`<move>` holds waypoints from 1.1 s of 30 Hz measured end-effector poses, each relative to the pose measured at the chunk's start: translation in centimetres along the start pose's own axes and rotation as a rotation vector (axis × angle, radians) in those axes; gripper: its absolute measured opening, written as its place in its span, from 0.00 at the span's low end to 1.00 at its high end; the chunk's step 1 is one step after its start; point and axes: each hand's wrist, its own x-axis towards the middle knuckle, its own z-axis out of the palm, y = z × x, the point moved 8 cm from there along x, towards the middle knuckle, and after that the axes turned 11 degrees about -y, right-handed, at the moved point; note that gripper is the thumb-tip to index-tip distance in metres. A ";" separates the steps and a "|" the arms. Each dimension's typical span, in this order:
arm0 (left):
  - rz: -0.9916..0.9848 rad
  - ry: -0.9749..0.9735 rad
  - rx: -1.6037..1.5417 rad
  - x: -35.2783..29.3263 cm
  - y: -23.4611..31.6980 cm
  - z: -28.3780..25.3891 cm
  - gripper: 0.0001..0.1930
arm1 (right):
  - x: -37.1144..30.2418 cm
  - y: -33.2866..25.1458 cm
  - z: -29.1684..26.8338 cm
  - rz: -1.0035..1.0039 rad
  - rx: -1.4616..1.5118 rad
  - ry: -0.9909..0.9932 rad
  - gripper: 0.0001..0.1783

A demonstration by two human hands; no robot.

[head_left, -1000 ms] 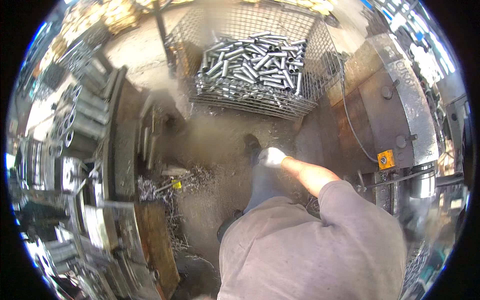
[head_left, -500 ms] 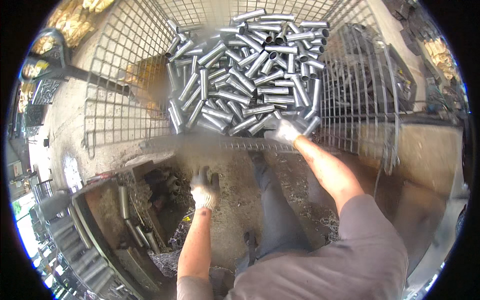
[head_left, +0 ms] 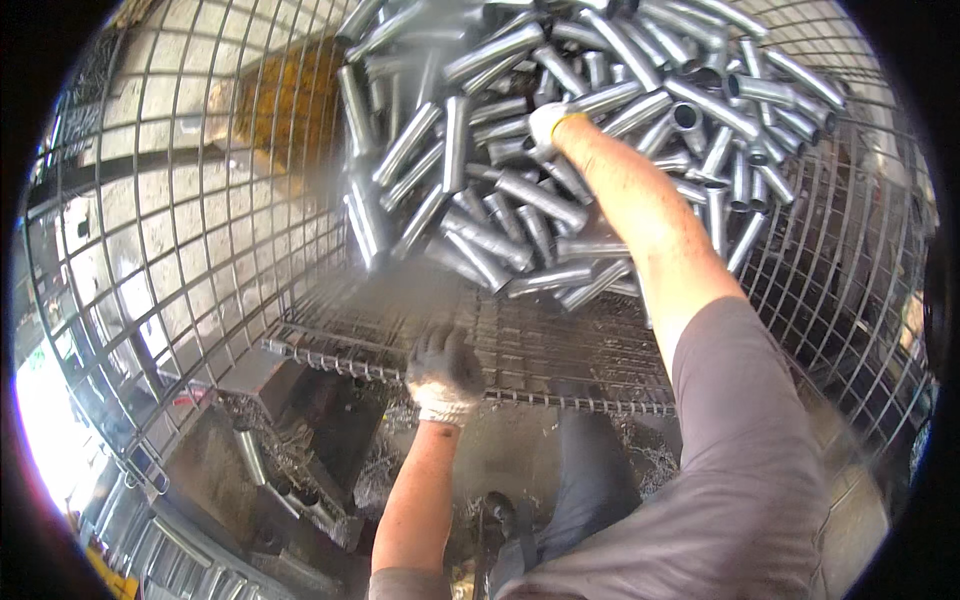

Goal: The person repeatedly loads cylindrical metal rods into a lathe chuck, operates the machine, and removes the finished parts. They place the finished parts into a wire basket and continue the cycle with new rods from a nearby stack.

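Observation:
A large heap of shiny short metal tubes [head_left: 530,205] lies in a wire mesh basket [head_left: 190,215]. My right arm stretches over the basket, and my gloved right hand [head_left: 550,130] is down among the tubes. Its fingers are hidden there, so I cannot tell whether they hold a tube. Lower left, my left hand [head_left: 445,370] wears a white glove with a dark coating. It is closed over the basket's low front edge [head_left: 560,400], with its fingers bent over the wire.
Tall mesh sides rise left and right of the heap. Below the front edge are my dark-trousered leg [head_left: 595,450] and a floor littered with metal shavings. More tubes [head_left: 250,455] lie at lower left beside a box-like metal part. A rusty yellow surface [head_left: 290,105] stands behind the left mesh.
I have leaned in closer over the basket. My right hand has gone from the heap's near edge deeper among the tubes. My left hand has come up onto the front edge.

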 end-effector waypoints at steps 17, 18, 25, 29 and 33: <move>-0.396 -0.147 -0.848 -3.7 0.4 0.9 0.32 | -34.0 -12.7 -4.1 -0.206 0.446 0.742 0.08; -0.401 -0.100 -1.265 -5.3 2.1 1.1 0.36 | -38.9 -16.0 -5.7 -0.318 0.318 0.846 0.10; 0.066 0.158 -2.544 -24.7 9.8 -14.3 0.42 | -60.3 -37.3 -0.1 -0.843 0.417 0.858 0.12; 0.071 0.418 -2.590 -41.8 4.2 -13.8 0.37 | -67.4 -51.0 5.4 -1.035 0.160 0.888 0.15; -0.024 0.461 -2.669 -60.3 0.5 -10.8 0.28 | -78.4 -67.3 10.6 -1.282 -0.023 0.821 0.12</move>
